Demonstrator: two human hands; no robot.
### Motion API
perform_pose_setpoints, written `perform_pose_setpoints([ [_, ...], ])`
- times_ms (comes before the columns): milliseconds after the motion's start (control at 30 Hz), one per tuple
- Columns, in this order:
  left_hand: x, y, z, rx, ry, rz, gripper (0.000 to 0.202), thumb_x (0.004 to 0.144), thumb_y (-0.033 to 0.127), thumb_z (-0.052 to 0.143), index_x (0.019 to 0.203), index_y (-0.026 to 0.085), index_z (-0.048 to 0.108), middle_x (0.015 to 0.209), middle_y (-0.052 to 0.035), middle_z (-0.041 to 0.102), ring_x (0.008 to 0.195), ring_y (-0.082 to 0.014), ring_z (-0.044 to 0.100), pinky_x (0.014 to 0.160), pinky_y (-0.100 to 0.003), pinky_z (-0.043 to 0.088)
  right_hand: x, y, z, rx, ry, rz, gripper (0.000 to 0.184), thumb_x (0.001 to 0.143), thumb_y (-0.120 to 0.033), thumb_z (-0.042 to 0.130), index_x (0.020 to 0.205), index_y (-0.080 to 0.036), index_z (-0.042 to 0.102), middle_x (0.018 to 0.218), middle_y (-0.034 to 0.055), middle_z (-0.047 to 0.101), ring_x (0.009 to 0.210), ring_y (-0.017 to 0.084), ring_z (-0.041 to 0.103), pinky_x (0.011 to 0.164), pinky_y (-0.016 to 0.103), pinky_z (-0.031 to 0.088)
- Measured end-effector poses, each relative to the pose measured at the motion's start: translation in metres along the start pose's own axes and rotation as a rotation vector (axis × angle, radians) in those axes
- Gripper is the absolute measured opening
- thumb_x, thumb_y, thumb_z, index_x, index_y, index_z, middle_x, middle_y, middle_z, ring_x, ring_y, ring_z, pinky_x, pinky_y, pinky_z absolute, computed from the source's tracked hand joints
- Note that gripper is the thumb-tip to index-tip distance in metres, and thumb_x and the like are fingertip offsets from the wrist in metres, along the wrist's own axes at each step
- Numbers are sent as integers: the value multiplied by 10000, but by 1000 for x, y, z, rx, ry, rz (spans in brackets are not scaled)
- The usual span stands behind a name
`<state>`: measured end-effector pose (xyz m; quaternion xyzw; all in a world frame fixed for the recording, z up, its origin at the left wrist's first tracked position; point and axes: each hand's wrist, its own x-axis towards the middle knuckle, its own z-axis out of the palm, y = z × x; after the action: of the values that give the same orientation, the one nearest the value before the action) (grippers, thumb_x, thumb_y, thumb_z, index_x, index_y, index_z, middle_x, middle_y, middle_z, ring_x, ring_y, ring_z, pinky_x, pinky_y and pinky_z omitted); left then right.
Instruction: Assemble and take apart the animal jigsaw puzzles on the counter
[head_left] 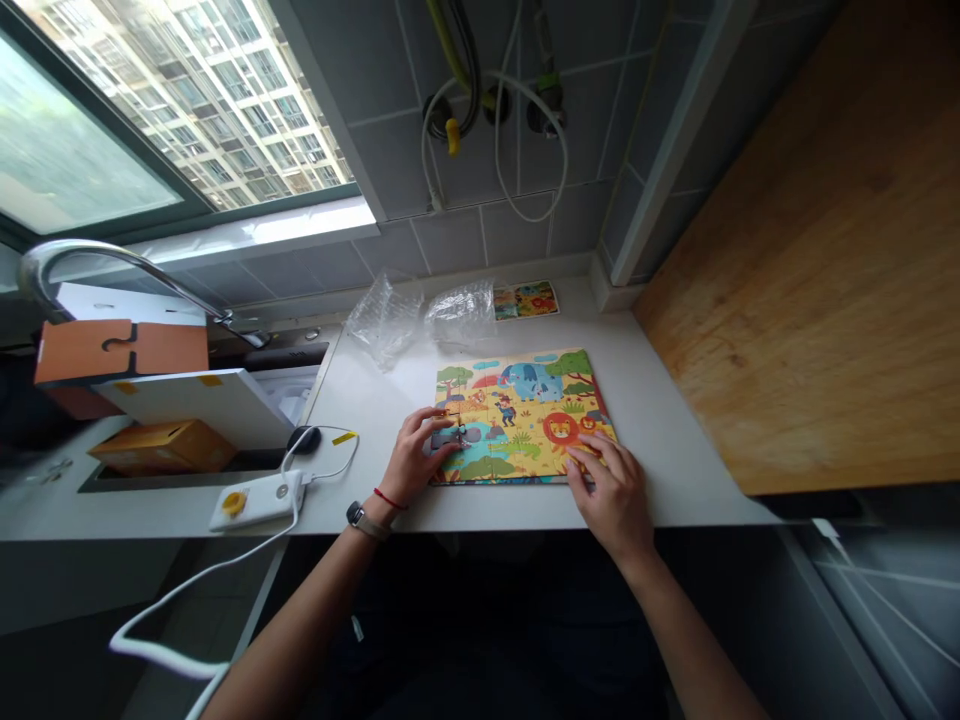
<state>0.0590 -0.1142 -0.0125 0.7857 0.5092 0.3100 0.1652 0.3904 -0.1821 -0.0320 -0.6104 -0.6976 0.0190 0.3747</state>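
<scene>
A jigsaw puzzle (536,430) with animals, trees and a small figure lies on the white counter. At its left edge my left hand (412,458) has thumb and fingers closed around a dark grey puzzle piece (445,438), beside the hippo picture. Whether that piece sits fully flush with its neighbours I cannot tell. My right hand (613,492) rests over the lower right corner, fingers apart and bent, tips touching the puzzle below the red-maned lion. Its palm hides that corner. Another layer with colourful print shows under the puzzle's front edge.
Crumpled clear plastic wrap (386,318) and a small picture card (526,299) lie behind the puzzle. To the left are a power strip (256,500) with white cables, a sink with boxes (161,447) and a curved faucet (135,258). A wooden panel (817,290) stands at right.
</scene>
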Motion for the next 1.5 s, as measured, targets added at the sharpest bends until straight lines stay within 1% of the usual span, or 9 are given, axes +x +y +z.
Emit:
perform_pose_setpoints([
  [433,-3,4,1,216,-88,42,223,1042,364,579,1158,234,718,1485,-91,620,1462,-322,476,1171,-577,469,1,-1,-1,15,8,-9,190,996,-283,591,1042,-233,768,1179,98,737,1191,311,640,1054,507,506],
  [700,-3,12,-5,317,-227,45,300,1046,417,552,1247,230,673,1564,-116,559,1495,-361,453,1128,-595,491,0,0,1,8,-1,2,198,995,-288,584,1039,-245,773,1187,94,743,1202,314,644,1063,516,500],
  [800,5,10,-7,253,-210,26,278,1031,431,572,1166,222,695,1502,-124,619,1441,-347,522,1134,-566,496,0,0,2,10,10,6,192,991,-280,587,1032,-247,772,1177,91,744,1198,313,645,1052,511,505],
  [933,19,-1,-10,53,-93,-101,331,1054,463,496,1004,225,721,1230,-114,765,1159,-283,712,1004,-484,585,1,-1,1,0,15,5,192,981,-262,587,1026,-257,773,1162,85,749,1162,301,660,1033,501,518],
  [1033,23,-4,-11,-118,-23,-211,407,1035,545,493,1095,210,717,1248,-129,747,1140,-282,721,937,-444,610,1,-1,0,-4,28,-3,194,977,-235,579,1016,-253,768,1152,84,750,1141,292,672,1008,481,538],
  [1133,18,-2,-14,-269,-55,-286,477,1042,576,462,1265,200,653,1297,-135,729,1200,-285,705,990,-442,596,0,-1,-2,8,53,-5,193,990,-220,563,988,-236,755,1124,85,753,1099,280,694,961,457,561],
  [1267,5,-3,-19,-265,-99,-286,512,1079,561,361,1364,201,589,1406,-146,671,1307,-290,649,1105,-478,533,-1,-1,-2,54,98,19,208,1009,-240,551,976,-235,756,1055,82,757,997,255,721,907,432,594],
  [1400,-16,-8,-8,-60,-159,-155,551,1072,542,402,1508,220,503,1621,-164,472,1500,-321,462,1210,-531,420,-1,1,1,69,138,28,244,989,-239,568,1130,-209,765,1296,128,712,1276,310,642,1057,503,576],
  [1500,-34,-6,10,181,-215,-24,609,1044,539,485,1591,276,437,1706,-146,337,1589,-376,273,1246,-614,314,-1,3,5,38,84,11,323,969,-242,589,1245,-203,752,1426,136,656,1382,337,571,1118,551,542],
])
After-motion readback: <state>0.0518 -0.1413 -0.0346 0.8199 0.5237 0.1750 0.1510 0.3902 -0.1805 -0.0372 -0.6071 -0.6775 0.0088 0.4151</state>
